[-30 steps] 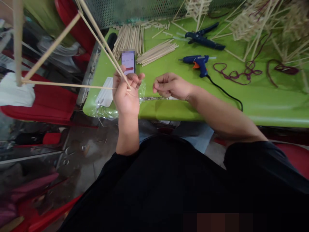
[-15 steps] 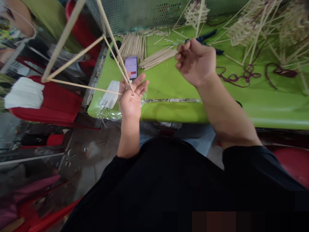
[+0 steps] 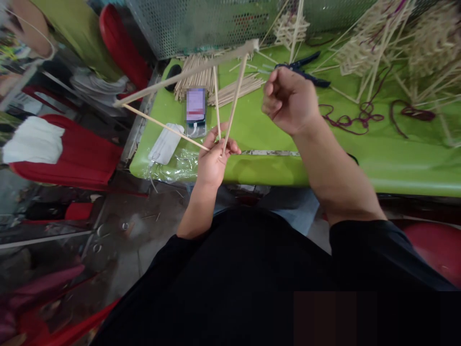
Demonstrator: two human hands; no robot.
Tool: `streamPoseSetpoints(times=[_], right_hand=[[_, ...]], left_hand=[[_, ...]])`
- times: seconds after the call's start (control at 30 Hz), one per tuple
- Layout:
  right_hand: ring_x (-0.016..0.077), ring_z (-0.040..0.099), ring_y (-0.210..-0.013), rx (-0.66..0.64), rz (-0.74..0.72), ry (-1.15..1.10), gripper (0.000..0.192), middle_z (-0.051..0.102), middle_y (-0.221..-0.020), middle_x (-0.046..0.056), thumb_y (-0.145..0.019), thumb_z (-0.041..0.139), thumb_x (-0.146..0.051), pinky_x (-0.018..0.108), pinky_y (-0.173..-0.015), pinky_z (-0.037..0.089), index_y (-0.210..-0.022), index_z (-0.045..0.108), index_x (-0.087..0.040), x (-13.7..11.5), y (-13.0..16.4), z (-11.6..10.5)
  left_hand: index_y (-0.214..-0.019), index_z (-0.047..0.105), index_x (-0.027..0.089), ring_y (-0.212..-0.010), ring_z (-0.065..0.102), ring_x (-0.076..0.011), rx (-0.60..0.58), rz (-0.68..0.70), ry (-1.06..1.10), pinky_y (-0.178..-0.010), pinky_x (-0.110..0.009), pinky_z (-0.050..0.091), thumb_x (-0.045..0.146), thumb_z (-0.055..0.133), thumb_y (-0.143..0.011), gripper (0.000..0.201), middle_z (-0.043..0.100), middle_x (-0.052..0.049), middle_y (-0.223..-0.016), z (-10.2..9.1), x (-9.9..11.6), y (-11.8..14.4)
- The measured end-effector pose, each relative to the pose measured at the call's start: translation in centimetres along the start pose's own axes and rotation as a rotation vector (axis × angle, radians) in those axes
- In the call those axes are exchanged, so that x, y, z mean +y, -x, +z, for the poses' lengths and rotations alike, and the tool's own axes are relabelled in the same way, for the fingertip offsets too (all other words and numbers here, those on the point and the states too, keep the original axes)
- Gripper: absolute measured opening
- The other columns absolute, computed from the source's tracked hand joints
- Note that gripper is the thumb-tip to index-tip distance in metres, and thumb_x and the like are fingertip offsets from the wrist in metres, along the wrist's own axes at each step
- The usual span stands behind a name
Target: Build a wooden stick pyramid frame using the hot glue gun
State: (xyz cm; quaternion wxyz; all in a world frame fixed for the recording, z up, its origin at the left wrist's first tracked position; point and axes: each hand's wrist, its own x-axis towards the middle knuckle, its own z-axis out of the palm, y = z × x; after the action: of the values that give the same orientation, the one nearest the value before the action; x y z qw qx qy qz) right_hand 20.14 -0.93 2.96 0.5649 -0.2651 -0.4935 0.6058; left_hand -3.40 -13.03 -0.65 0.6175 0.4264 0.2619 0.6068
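Observation:
My left hand (image 3: 213,161) pinches one corner of a frame of thin wooden sticks (image 3: 235,98) above the front of the green table. The frame's sticks spread up and to the left from that corner, and its far ends hang in the air. My right hand (image 3: 291,100) is raised over the table with its fingers curled closed; what lies in them, if anything, is hidden. Just behind it lies a pair of dark-handled pliers (image 3: 306,69). Two piles of loose sticks, one a bundle (image 3: 236,90), rest on the table beyond my left hand.
On the green table (image 3: 266,168) lie a phone (image 3: 195,105), a white power bank (image 3: 166,144) and purple cord (image 3: 355,120). Lattice stick structures (image 3: 374,38) stand at the right. A perforated grey-green basket (image 3: 201,29) is behind. A red chair (image 3: 82,163) with white cloth stands left.
The stick frame has swung right and turned in my left hand, which has moved slightly right and closer to me. My right hand has curled tighter and shifted slightly.

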Motion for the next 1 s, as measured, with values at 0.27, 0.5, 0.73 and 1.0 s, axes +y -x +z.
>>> streamPoseSetpoints(times=[0.27,0.5,0.73,1.0], right_hand=[[0.0192,0.055,-0.074,-0.313,-0.161,1.11,0.024,0.07,-0.084,0.003,-0.094,0.075,-0.04,0.035,-0.074,0.041,-0.109,0.08,-0.022,3.9,1.9,1.8],[0.022,0.064,-0.093,-0.465,-0.091,1.363,0.022,0.078,-0.114,0.008,-0.096,0.074,-0.037,0.034,-0.076,0.04,-0.109,0.082,-0.02,6.8,1.4,3.9],[0.021,0.061,-0.089,-0.474,-0.043,1.342,0.007,0.074,-0.113,0.01,-0.097,0.069,-0.022,0.035,-0.074,0.038,-0.093,0.071,-0.018,7.5,1.2,5.1],[0.0145,0.05,-0.075,-0.415,-0.054,1.025,0.034,0.058,-0.078,-0.002,-0.115,0.052,-0.042,0.032,-0.074,0.043,-0.086,0.053,-0.023,5.1,0.8,3.6]], left_hand=[[-0.121,0.079,0.026,-0.057,0.048,-0.0109,0.03,0.008,-0.079,-0.069,-0.029,0.055,0.03,0.07,-0.1,0.023,0.044,0.005,-0.065,-0.5,3.5,0.7],[-0.118,0.08,0.026,-0.056,0.043,-0.0109,0.045,0.038,-0.116,-0.069,-0.028,0.055,0.029,0.069,-0.1,0.022,0.04,0.005,-0.062,-1.2,4.0,1.3],[-0.12,0.079,0.026,-0.055,0.044,-0.0111,0.047,-0.028,-0.14,-0.069,-0.029,0.053,0.029,0.068,-0.099,0.024,0.042,0.005,-0.062,-0.7,2.4,0.5],[-0.125,0.077,0.023,-0.055,0.041,-0.0096,0.035,-0.001,-0.108,-0.067,-0.027,0.05,0.03,0.073,-0.095,0.031,0.042,0.007,-0.061,-1.6,2.1,0.3]])
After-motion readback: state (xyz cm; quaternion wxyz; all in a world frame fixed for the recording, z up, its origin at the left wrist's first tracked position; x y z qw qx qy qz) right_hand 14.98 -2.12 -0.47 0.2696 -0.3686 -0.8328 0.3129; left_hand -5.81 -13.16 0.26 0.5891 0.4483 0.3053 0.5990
